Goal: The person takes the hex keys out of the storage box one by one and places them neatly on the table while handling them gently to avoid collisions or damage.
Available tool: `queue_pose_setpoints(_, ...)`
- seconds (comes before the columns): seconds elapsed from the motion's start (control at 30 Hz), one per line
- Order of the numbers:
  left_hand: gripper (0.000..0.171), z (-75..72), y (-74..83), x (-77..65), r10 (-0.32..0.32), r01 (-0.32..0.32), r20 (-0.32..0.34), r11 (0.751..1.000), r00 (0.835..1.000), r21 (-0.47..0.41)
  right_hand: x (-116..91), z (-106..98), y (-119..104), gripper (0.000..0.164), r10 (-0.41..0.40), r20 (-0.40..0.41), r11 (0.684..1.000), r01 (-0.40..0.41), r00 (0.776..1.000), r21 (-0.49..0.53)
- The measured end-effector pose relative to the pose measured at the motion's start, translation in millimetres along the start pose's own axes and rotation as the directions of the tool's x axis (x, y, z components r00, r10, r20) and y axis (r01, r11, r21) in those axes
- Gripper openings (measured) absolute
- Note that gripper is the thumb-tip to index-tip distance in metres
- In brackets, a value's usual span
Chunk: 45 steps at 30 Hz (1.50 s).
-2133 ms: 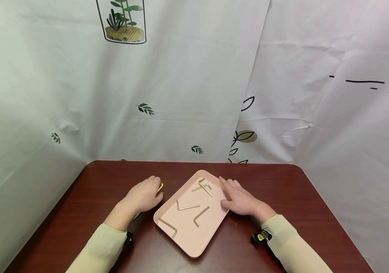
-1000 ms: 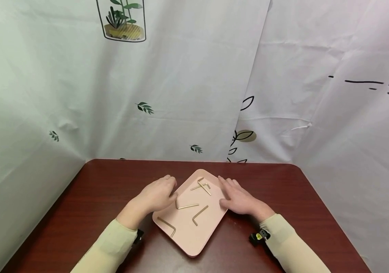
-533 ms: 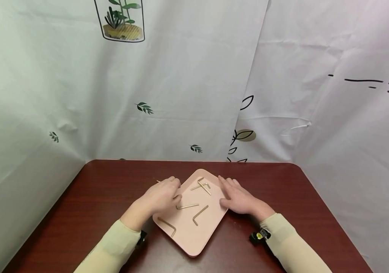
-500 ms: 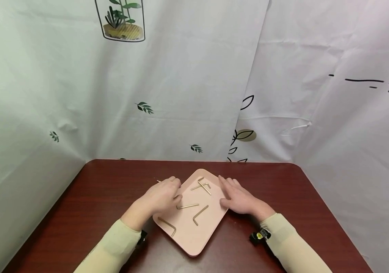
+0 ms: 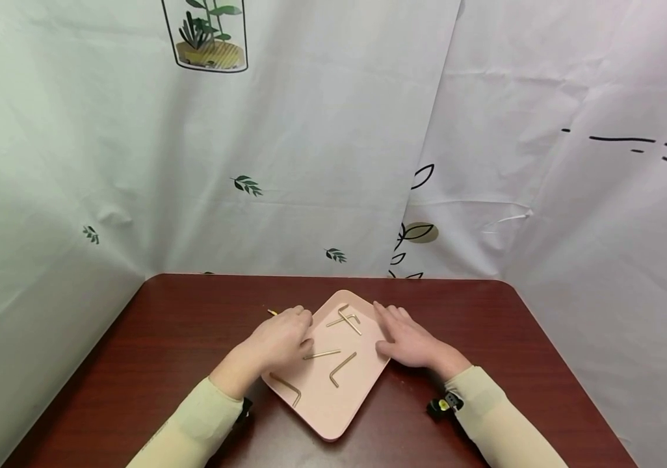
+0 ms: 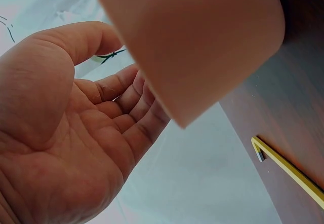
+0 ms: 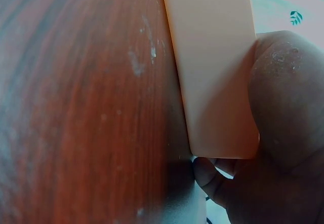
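A shallow pink tray (image 5: 333, 416) lies askew on the table, with several brass-coloured hex keys (image 5: 344, 369) in it. My left hand (image 5: 281, 335) is over its left rim, fingers loosely bent and thumb apart from them. In the left wrist view the tray's wall hides the fingertips. Just left of that hand lies a yellow hex key (image 6: 288, 168) on the table, only its end showing in the head view. My right hand (image 5: 411, 341) holds the tray's far right corner, thumb over the rim and fingers along the outer side.
The dark red wooden table (image 5: 193, 312) reaches back to a white printed cloth (image 5: 310, 162), which also encloses both sides. A wrist camera (image 5: 440, 407) is strapped beneath the right forearm.
From beside the yellow hex key, my left hand has moved right, over the tray's rim, and crept slightly further. That key's end now shows behind it. My right hand and the tray stay put.
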<state>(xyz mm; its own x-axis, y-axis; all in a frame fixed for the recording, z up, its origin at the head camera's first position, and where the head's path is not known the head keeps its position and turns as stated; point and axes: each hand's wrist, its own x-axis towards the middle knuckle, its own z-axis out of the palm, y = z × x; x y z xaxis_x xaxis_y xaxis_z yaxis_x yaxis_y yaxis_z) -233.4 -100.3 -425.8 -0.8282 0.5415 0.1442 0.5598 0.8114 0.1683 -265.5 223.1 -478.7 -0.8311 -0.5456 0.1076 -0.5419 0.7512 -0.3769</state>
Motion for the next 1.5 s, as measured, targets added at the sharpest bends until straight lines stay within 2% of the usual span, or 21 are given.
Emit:
queue_pose_setpoints(0.23,0.021,1.6,2.3,-0.4,0.039,-0.038,-0.026,0.999,0.999,0.023,0.1,0.3,0.4,0.089,-0.001,0.001,1.0,0.001,1.0,0.002)
queue_pose_setpoints(0.5,0.018,4.4,4.8,0.8,0.116,-0.113,-0.053,0.992,0.992,0.055,-0.8,-0.2,-0.8,0.089,0.006,0.001,1.0,-0.006,1.0,0.02)
queue_pose_setpoints(1.13,0.012,16.9,22.4,-1.4,0.115,-0.114,-0.01,0.991,0.993,0.07,-0.9,1.6,0.6,0.089,0.0,-0.002,1.0,0.0,1.0,0.005)
queue_pose_setpoints(1.33,0.017,22.4,26.2,-1.0,0.147,-0.146,-0.005,0.985,0.989,0.089,-0.5,0.3,-0.4,0.089,-0.001,-0.001,1.0,0.001,1.0,0.004)
queue_pose_setpoints(1.5,0.014,25.3,29.9,0.5,0.165,-0.167,0.028,0.981,0.986,0.1,-0.4,0.3,-0.1,0.089,-0.003,-0.003,1.0,0.003,1.0,0.003)
